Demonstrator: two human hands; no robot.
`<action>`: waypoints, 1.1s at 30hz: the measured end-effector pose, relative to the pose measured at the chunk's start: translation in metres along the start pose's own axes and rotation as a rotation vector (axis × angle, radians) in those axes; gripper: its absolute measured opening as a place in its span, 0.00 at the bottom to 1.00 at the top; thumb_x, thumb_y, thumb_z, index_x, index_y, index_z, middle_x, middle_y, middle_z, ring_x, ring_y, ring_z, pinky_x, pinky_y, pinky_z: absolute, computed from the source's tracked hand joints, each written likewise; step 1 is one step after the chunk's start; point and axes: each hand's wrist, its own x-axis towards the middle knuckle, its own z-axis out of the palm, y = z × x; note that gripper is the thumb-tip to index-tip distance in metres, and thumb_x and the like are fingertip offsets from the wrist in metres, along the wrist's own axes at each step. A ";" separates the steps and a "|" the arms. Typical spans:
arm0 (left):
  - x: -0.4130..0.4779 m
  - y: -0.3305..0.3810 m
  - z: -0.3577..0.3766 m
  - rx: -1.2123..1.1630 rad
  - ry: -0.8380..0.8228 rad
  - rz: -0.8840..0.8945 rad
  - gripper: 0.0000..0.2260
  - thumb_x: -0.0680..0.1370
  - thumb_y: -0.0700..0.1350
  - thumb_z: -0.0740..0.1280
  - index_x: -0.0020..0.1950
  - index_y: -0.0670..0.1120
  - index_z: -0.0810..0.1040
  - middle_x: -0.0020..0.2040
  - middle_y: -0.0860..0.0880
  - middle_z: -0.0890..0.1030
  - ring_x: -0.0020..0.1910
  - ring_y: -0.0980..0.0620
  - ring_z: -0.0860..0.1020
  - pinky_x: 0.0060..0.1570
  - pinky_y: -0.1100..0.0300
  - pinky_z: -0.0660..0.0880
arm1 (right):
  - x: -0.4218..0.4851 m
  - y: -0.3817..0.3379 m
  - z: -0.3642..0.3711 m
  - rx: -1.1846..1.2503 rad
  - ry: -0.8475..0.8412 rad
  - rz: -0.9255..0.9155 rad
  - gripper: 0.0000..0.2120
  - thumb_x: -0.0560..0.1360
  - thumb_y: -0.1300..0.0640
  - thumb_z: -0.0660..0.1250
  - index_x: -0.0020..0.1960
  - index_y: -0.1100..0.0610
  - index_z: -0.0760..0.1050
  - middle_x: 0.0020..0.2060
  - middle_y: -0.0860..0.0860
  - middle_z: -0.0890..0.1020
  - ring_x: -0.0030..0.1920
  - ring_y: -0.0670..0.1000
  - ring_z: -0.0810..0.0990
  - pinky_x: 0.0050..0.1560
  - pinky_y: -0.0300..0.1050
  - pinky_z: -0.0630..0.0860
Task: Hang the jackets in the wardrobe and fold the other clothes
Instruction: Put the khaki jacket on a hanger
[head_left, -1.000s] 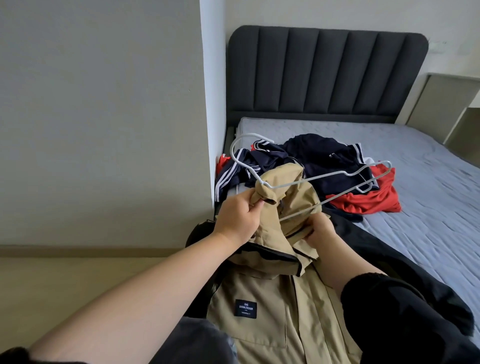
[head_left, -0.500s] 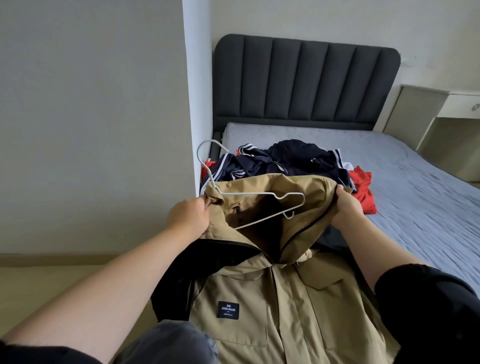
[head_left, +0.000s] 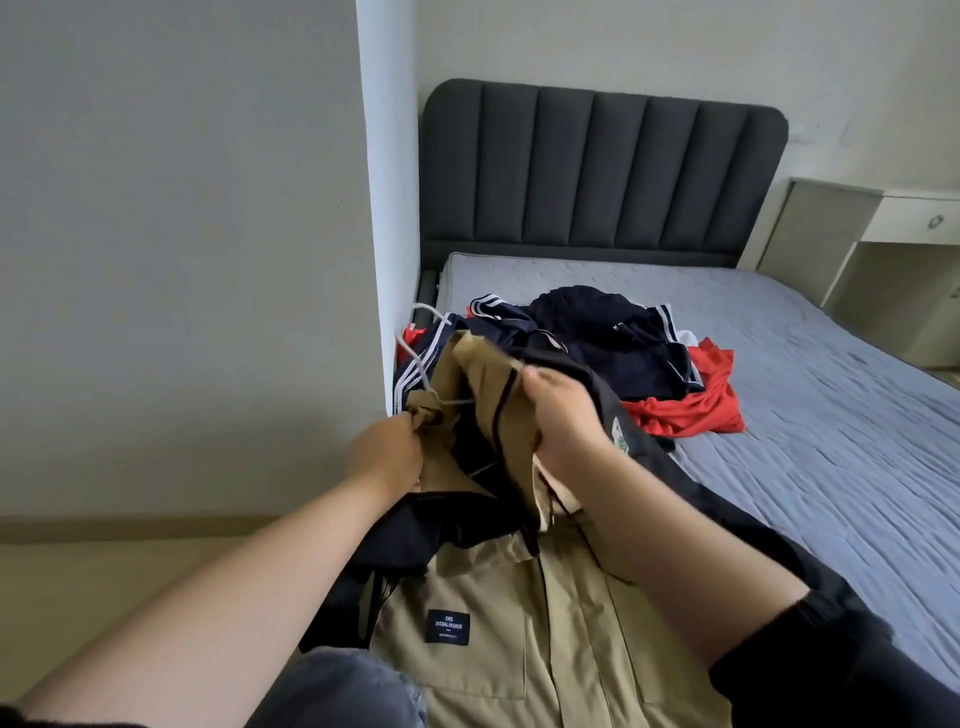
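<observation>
Grey quilted mattress (head_left: 810, 374): I used it as the reference for every position below. At its head end I logged a dark padded headboard (head_left: 597, 166).

The khaki jacket (head_left: 519, 649) lay front-up at the mattress's near left corner. Its lower part ran toward the camera and its collar end was lifted above the surface. Dark lining showed along its left edge.

Toward the middle of the mattress, beyond the jacket, I noted a heap of navy garments (head_left: 602, 338) with white stripes. A red garment (head_left: 696, 410) touched that heap on its right side.

Left hand (head_left: 387, 452): above the mattress's left edge, fingers curled tight around bunched khaki cloth at the collar.

Right hand (head_left: 563, 415): just inboard of the left, over the mattress, thumb and fingers clamped on a fold of the jacket's black-trimmed hood.

A white wire hanger (head_left: 425, 307) ran into the collar opening between both hands. Its hook protruded past the mattress's left edge, beside the wall corner.

A small dark label (head_left: 448, 626) sat on the jacket's chest, at the mattress's near end.
</observation>
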 end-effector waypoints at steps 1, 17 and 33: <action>0.002 0.004 -0.005 -0.087 0.026 -0.068 0.11 0.79 0.40 0.56 0.54 0.42 0.77 0.54 0.39 0.79 0.54 0.38 0.76 0.50 0.54 0.71 | -0.008 0.010 0.002 -0.157 -0.086 -0.033 0.08 0.79 0.58 0.60 0.44 0.58 0.76 0.38 0.58 0.77 0.37 0.53 0.74 0.38 0.45 0.73; 0.052 0.084 -0.165 -0.210 0.181 0.156 0.12 0.79 0.51 0.60 0.47 0.44 0.78 0.47 0.41 0.81 0.48 0.39 0.77 0.42 0.56 0.70 | 0.052 -0.117 0.011 -1.061 0.390 -0.700 0.22 0.76 0.58 0.60 0.70 0.55 0.66 0.59 0.55 0.70 0.60 0.57 0.65 0.60 0.48 0.60; 0.104 0.077 -0.433 -0.034 0.673 0.153 0.11 0.77 0.55 0.62 0.42 0.50 0.78 0.41 0.49 0.79 0.41 0.45 0.74 0.36 0.59 0.64 | 0.059 -0.339 0.162 -0.802 0.337 -0.920 0.15 0.78 0.54 0.51 0.41 0.59 0.73 0.42 0.51 0.74 0.57 0.56 0.71 0.72 0.57 0.53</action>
